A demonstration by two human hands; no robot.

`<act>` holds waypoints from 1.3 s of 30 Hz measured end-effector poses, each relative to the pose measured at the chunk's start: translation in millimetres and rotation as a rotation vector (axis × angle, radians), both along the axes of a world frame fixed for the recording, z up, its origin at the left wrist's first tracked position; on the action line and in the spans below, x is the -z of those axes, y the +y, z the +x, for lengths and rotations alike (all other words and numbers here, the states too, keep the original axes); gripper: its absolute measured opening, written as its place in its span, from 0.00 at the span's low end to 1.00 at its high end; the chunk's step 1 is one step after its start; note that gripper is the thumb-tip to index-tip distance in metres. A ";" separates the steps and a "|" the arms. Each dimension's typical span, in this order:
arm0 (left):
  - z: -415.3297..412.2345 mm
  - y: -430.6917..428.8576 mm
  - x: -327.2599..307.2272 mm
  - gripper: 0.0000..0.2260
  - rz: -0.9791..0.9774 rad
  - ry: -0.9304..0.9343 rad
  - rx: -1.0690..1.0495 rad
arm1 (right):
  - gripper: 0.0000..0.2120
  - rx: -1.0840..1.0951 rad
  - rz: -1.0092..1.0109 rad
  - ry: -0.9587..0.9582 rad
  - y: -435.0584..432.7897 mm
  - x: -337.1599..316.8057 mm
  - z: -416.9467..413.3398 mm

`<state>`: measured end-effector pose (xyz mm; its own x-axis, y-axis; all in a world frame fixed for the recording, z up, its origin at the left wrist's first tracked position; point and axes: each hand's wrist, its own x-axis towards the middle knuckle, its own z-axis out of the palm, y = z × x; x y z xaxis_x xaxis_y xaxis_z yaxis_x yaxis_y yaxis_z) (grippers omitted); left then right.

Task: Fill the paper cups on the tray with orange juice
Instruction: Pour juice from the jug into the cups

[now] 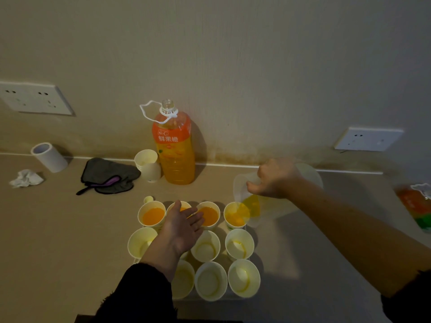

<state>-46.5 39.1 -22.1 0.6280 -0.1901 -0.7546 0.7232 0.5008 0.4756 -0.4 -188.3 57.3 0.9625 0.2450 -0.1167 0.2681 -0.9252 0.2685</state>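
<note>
Several paper cups stand in rows on a clear tray (136, 260). In the far row, three cups hold orange juice, one of them at the left end (151, 214). My right hand (275, 178) grips a clear plastic jug (250, 203), tilted, with juice running into the far right cup (236, 215). The nearer cups, such as the middle one (205, 246), look empty or barely wet. My left hand (184, 226) hovers flat, fingers straight, over the far middle cups. A big open juice bottle (173, 148) stands by the wall.
A stack of spare cups (147, 164) sits left of the bottle, a small cap (148, 199) near the tray. A dark cloth (108, 174), a tape roll (49, 157) and crumpled paper (26, 178) lie at left. Another juice bottle (416, 206) lies at the right edge.
</note>
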 end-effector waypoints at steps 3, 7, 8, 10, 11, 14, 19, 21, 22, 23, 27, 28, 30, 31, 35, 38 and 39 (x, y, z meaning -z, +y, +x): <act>-0.4 1.4 -1.2 0.29 -0.005 0.000 -0.004 | 0.27 -0.009 -0.012 -0.005 1.4 0.4 0.1; -0.7 3.1 -2.5 0.29 -0.008 0.000 -0.003 | 0.28 -0.021 -0.029 -0.014 3.3 0.5 0.1; -0.8 3.3 -2.8 0.29 -0.007 0.001 -0.003 | 0.29 -0.024 -0.034 -0.018 3.7 0.7 -0.1; -0.9 4.2 -3.1 0.29 -0.008 -0.002 -0.002 | 0.30 -0.024 -0.039 -0.023 4.8 0.7 -0.1; -1.0 4.4 -3.1 0.29 -0.008 -0.002 -0.002 | 0.30 -0.024 -0.038 -0.020 5.4 0.6 -0.1; -1.9 5.7 -4.0 0.29 -0.004 -0.002 -0.001 | 0.28 -0.034 -0.033 -0.010 6.4 -0.7 -0.5; -2.9 7.9 -5.4 0.29 -0.004 -0.008 0.006 | 0.28 -0.046 -0.043 -0.016 7.9 -2.0 -1.7; -3.3 8.6 -6.0 0.29 -0.003 -0.011 0.007 | 0.28 -0.055 -0.040 -0.022 7.9 -2.0 -1.9; -3.5 9.0 -6.3 0.29 -0.001 -0.011 0.006 | 0.28 -0.061 -0.040 -0.026 7.7 -2.0 -2.1; -3.7 9.1 -6.9 0.29 0.000 -0.011 0.006 | 0.28 -0.067 -0.042 -0.032 7.5 -2.2 -2.5; -4.7 10.0 -7.6 0.29 0.004 -0.013 0.004 | 0.28 -0.092 -0.049 -0.042 7.6 -2.7 -3.0; -5.1 10.0 -8.0 0.29 0.006 -0.013 0.005 | 0.28 -0.096 -0.049 -0.044 7.6 -2.8 -3.1; -5.7 9.7 -9.4 0.29 0.008 -0.015 0.006 | 0.28 -0.102 -0.043 -0.050 7.0 -2.7 -4.1; -5.7 9.3 -9.9 0.29 0.008 -0.016 0.005 | 0.28 -0.103 -0.038 -0.055 6.5 -2.5 -4.5; -6.6 8.1 -10.7 0.29 0.007 -0.020 0.005 | 0.28 -0.103 -0.018 -0.073 4.3 -3.7 -6.3; -8.0 6.9 -11.5 0.29 0.010 -0.025 0.009 | 0.28 -0.118 -0.021 -0.077 3.6 -4.2 -6.8; -8.3 6.6 -12.0 0.29 0.011 -0.027 0.009 | 0.28 -0.120 -0.022 -0.076 3.5 -3.9 -7.1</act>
<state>-54.8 45.7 -10.1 0.6467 -0.1873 -0.7394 0.7142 0.4891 0.5007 -7.5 -184.8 61.2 0.9326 0.3574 -0.0506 0.3547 -0.8814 0.3119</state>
